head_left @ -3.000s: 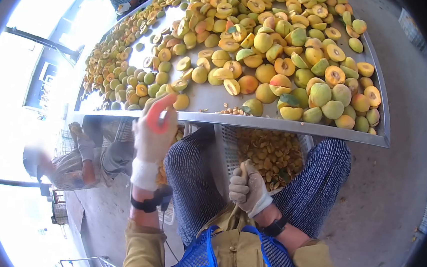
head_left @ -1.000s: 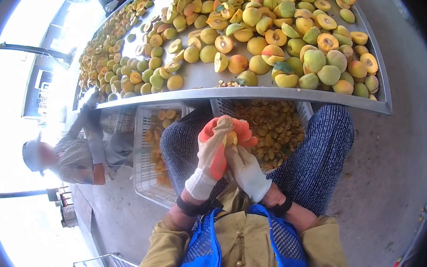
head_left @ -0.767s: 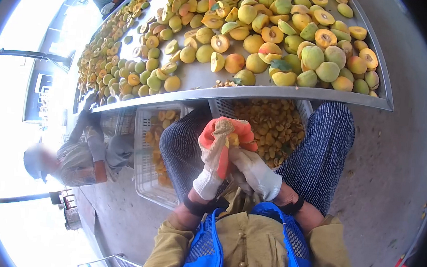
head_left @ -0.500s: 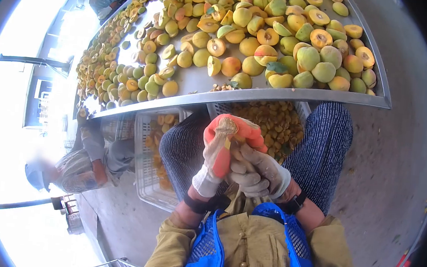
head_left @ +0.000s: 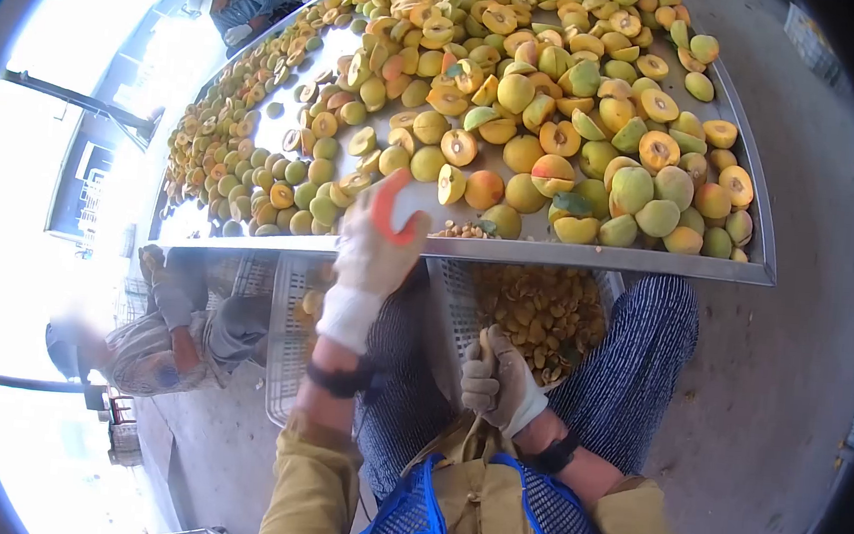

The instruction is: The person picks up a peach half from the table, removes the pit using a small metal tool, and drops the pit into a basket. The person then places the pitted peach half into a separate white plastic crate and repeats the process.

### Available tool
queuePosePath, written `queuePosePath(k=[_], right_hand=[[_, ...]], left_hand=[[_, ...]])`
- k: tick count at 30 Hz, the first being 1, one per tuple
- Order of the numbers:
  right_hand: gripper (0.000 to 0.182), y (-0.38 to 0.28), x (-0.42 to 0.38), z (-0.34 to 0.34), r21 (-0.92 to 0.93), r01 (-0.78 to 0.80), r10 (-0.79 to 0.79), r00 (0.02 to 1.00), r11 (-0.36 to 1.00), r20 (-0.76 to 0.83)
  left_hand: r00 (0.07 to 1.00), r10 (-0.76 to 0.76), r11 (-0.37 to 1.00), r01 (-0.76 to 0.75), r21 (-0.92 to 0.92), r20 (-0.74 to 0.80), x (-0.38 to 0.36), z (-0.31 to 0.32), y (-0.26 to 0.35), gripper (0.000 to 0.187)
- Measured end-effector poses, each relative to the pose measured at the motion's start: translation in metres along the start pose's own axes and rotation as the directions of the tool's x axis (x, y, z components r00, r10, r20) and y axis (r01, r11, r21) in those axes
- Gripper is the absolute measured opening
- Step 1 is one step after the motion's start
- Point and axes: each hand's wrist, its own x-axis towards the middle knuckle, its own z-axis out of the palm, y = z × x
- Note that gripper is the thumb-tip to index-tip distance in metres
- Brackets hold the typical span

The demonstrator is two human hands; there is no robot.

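My left hand (head_left: pixel 373 248), in a white glove with an orange palm, reaches over the near edge of the metal table (head_left: pixel 588 259). Its thumb and forefinger curve apart with nothing visible between them; motion blurs it slightly. Just beyond are cut and whole peaches (head_left: pixel 458 147), yellow to green, some with the stone showing. Low in front of my lap, my right hand (head_left: pixel 500 385) is closed in a grey-white glove. What its fingers wrap around is hidden. Under the table, a crate (head_left: pixel 449 304) holds many peach pieces (head_left: pixel 534 306), beyond my right hand.
Another white crate (head_left: pixel 285 356) with fruit stands left of my knee. A co-worker (head_left: pixel 165 342) sits at the left, and another person (head_left: pixel 246 12) is at the table's far left. Small pits (head_left: pixel 462 230) lie by the table rim.
My hands were together above the crate. My left hand has moved up and forward to the table, its fingers now apart. My right hand has dropped slightly toward my lap, still closed.
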Motion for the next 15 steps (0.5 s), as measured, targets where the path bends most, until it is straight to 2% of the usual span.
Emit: queuePosePath(k=[1,2,3,4,5,7,8,9,11,13,15], right_hand=[[0.046,0.0,0.0,-0.003,-0.049,0.006,-0.006,1.0,0.999,-0.002],[0.048,-0.001,0.0,-0.009,-0.084,0.027,-0.025,1.0,0.996,0.019],[0.049,-0.004,-0.001,-0.003,-0.15,0.062,-0.069,0.997,0.987,-0.043],[0.05,-0.004,-0.007,0.008,-0.216,0.094,-0.118,0.988,0.972,-0.101],[0.051,-0.004,-0.013,0.018,-0.281,0.124,-0.174,0.972,0.951,-0.157],[0.052,-0.004,-0.023,0.031,-0.437,0.248,-0.327,0.938,0.865,-0.116],[0.053,-0.003,-0.027,0.037,-0.507,0.299,-0.394,0.915,0.808,-0.088],[0.054,-0.006,-0.031,0.046,-0.537,0.333,-0.449,0.888,0.775,-0.099],[0.055,-0.012,-0.035,0.059,-0.587,0.388,-0.555,0.822,0.71,-0.129],[0.052,-0.015,-0.033,0.056,-0.554,0.386,-0.506,0.859,0.737,-0.076],[0.047,-0.014,-0.03,0.045,-0.514,0.393,-0.471,0.882,0.763,-0.026]], left_hand=[[0.995,0.079,0.993,-0.084,0.086,0.065,0.017,0.023,0.008,0.056],[0.992,0.054,0.995,-0.064,0.083,0.113,0.031,0.046,0.01,0.056],[0.986,0.031,0.996,-0.044,0.081,0.165,0.042,0.064,0.005,0.056],[0.978,0.113,0.98,-0.139,0.145,0.173,0.052,0.072,0.0,0.054],[0.971,0.063,0.997,-0.073,0.038,0.23,0.06,0.075,-0.006,0.053],[0.932,-0.022,0.983,0.086,-0.163,0.361,0.067,0.064,-0.003,0.053],[0.945,0.094,0.97,-0.017,-0.241,0.314,0.055,0.052,0.001,0.051],[0.934,0.155,0.925,-0.023,-0.379,0.322,0.039,0.038,0.009,0.051],[0.889,0.389,0.872,-0.271,-0.407,0.242,-0.004,0.01,0.032,0.054],[0.83,0.49,0.829,-0.349,-0.437,0.266,-0.043,-0.004,0.045,0.058],[0.827,0.422,0.829,-0.186,-0.527,0.371,-0.073,-0.004,0.047,0.058]])
